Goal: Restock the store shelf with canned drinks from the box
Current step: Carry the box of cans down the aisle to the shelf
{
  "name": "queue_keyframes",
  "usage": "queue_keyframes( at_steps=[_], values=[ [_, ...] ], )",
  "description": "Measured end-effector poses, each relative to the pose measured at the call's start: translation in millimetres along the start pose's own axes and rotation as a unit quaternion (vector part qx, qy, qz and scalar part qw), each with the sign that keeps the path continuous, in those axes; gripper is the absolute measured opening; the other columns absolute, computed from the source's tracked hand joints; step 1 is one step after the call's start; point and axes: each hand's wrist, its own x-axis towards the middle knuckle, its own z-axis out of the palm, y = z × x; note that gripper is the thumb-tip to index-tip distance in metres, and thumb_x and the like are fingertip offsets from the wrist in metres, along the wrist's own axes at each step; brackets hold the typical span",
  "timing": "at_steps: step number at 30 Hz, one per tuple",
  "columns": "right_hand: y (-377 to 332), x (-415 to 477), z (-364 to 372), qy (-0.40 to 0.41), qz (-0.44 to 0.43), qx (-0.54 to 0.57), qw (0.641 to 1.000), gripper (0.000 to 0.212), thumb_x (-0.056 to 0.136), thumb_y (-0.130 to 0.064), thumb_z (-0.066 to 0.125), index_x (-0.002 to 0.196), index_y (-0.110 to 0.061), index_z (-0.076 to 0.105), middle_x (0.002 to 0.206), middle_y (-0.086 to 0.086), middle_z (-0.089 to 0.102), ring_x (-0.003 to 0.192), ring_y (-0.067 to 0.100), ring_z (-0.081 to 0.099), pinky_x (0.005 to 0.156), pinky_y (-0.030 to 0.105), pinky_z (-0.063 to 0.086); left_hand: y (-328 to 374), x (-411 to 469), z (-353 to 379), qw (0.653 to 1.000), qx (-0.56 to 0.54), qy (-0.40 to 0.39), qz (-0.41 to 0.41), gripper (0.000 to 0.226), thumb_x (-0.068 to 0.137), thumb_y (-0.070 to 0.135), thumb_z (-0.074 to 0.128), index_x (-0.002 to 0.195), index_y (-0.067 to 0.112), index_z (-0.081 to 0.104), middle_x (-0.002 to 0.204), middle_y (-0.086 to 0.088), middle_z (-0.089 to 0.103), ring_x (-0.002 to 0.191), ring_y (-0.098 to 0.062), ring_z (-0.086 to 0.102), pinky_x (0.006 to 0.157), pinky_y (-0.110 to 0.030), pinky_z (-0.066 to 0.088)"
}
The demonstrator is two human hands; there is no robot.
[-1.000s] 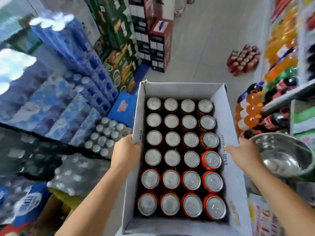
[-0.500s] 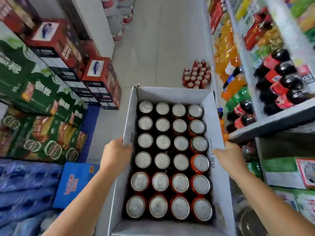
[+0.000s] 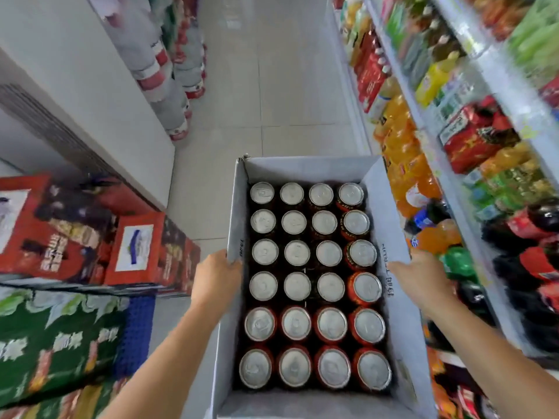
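An open grey cardboard box (image 3: 305, 167) is held up in front of me, filled with several rows of red canned drinks (image 3: 317, 285) seen from their silver tops. My left hand (image 3: 216, 275) grips the box's left wall, fingers curled under and around its edge. My right hand (image 3: 422, 278) grips the right wall the same way. The store shelf (image 3: 472, 152) runs along the right, its tiers packed with orange, green and dark bottled drinks and red packs.
A tiled aisle floor (image 3: 272, 86) stretches ahead. On the left stand a white cabinet (image 3: 90, 86), stacked red cartons (image 3: 90, 237), green cartons (image 3: 54, 343) and a blue crate (image 3: 136, 331). Wrapped bottle packs (image 3: 169, 71) line the far left.
The view has swung right and forward along the aisle: the blue water packs and metal bowl left the view, and the shelf now fills the right side. Both hands keep their grip.
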Motion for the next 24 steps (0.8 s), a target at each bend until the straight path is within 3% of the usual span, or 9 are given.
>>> queue_keyframes(
  at_steps=[2, 7, 13, 19, 24],
  values=[
    [-31.7, 45.1, 6.6, 0.006, 0.015, 0.016, 1.0, 0.008, 0.084, -0.011, 0.063, 0.077, -0.01, 0.06, 0.061, 0.003, 0.056, 0.054, 0.019, 0.048, 0.048, 0.024, 0.037, 36.3, 52.1, -16.0, 1.0, 0.02, 0.005, 0.011, 0.021, 0.093, 0.023, 0.05, 0.081, 0.009, 0.061, 0.066, -0.002, 0.057, 0.055, -0.013, 0.049, 0.045, -0.023, 0.035],
    [-102.6, 153.9, 16.9, 0.004, 0.034, 0.035, 0.999, 0.005, 0.083, -0.013, 0.063, 0.085, -0.018, 0.063, 0.07, 0.003, 0.062, 0.062, 0.021, 0.054, 0.048, 0.023, 0.038, 119.6, 178.2, -46.0, 0.998, 0.046, -0.006, 0.03, 0.021, 0.092, 0.02, 0.052, 0.078, 0.006, 0.06, 0.065, -0.007, 0.057, 0.069, -0.031, 0.055, 0.06, -0.034, 0.042],
    [-187.0, 300.3, 30.0, -0.001, 0.055, 0.053, 0.997, 0.01, 0.083, -0.01, 0.062, 0.089, -0.002, 0.063, 0.075, 0.014, 0.065, 0.067, 0.029, 0.059, 0.058, 0.033, 0.042, 209.0, 319.1, -58.5, 0.999, 0.029, -0.025, 0.016, 0.021, 0.089, 0.02, 0.051, 0.072, 0.009, 0.057, 0.066, -0.009, 0.061, 0.063, -0.026, 0.059, 0.057, -0.035, 0.048],
    [-272.8, 431.4, 29.3, -0.012, 0.056, 0.036, 0.998, 0.005, 0.084, -0.012, 0.061, 0.087, -0.015, 0.06, 0.068, 0.0, 0.059, 0.073, 0.029, 0.057, 0.06, 0.029, 0.037, 293.4, 456.7, -71.9, 0.999, 0.044, -0.028, 0.008, 0.017, 0.088, 0.018, 0.054, 0.077, 0.008, 0.06, 0.066, -0.008, 0.062, 0.061, -0.022, 0.058, 0.053, -0.028, 0.043],
    [-339.5, 531.0, 32.7, 0.007, 0.066, 0.052, 0.996, 0.012, 0.086, -0.007, 0.06, 0.09, -0.018, 0.06, 0.077, 0.003, 0.057, 0.064, 0.021, 0.054, 0.054, 0.028, 0.038, 358.0, 582.5, -78.2, 0.996, 0.053, -0.053, 0.041, 0.017, 0.089, 0.019, 0.056, 0.077, 0.008, 0.062, 0.065, -0.007, 0.064, 0.061, -0.022, 0.06, 0.053, -0.028, 0.045]
  ],
)
